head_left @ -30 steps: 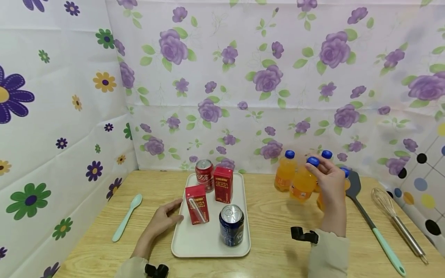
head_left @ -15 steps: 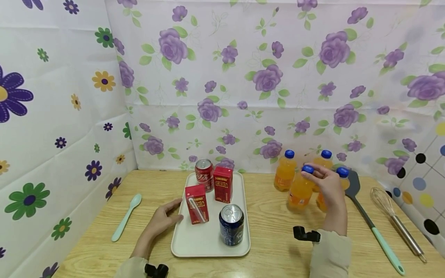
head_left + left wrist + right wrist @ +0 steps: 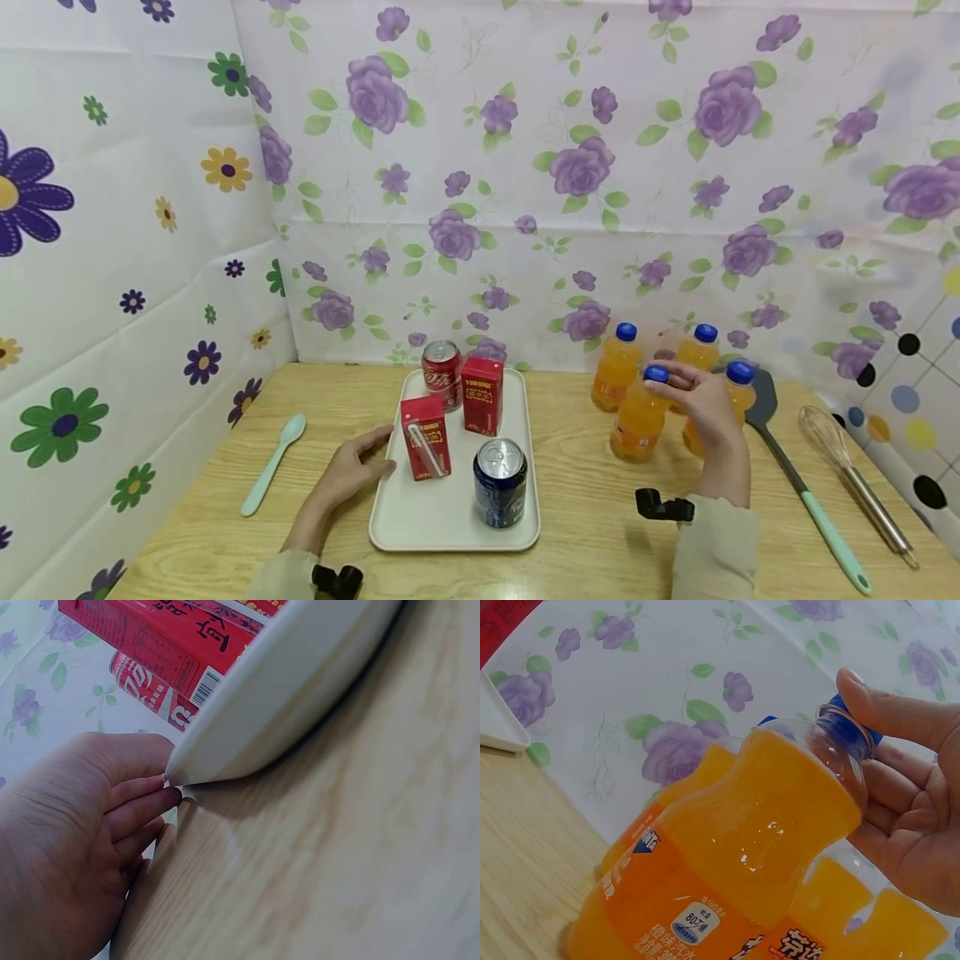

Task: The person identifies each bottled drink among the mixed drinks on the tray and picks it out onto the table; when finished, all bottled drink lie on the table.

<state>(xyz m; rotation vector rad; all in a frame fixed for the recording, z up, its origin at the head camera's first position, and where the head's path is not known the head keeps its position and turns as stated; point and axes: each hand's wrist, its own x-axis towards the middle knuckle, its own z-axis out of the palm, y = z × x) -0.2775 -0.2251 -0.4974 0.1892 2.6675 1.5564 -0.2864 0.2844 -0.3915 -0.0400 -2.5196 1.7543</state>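
Observation:
In the head view my right hand [image 3: 703,404] pinches the blue cap of an orange soda bottle [image 3: 639,427] between thumb and fingers. The bottle leans slightly; whether its base touches the table cannot be told. Close up in the right wrist view, the thumb presses the cap of this soda bottle [image 3: 735,825]. At the left, my left hand [image 3: 351,468] touches the side of a cream tray [image 3: 450,533], thumb and index fingertips apart along the rim. On the tray stand a red cola can [image 3: 442,379], two red drink cartons [image 3: 482,398] and a dark blue can [image 3: 500,487].
More orange soda bottles [image 3: 617,371] stand behind and beside the held one. A turquoise-handled spatula [image 3: 810,492] and a whisk [image 3: 855,475] lie at the right. A pale green spoon [image 3: 273,467] lies left of the tray. A flowered sheet [image 3: 525,167] covers the back wall.
The held soda bottle has moved leftward and toward the front, away from the other bottles, with my right hand on its cap. My left hand and the tray have stayed in place.

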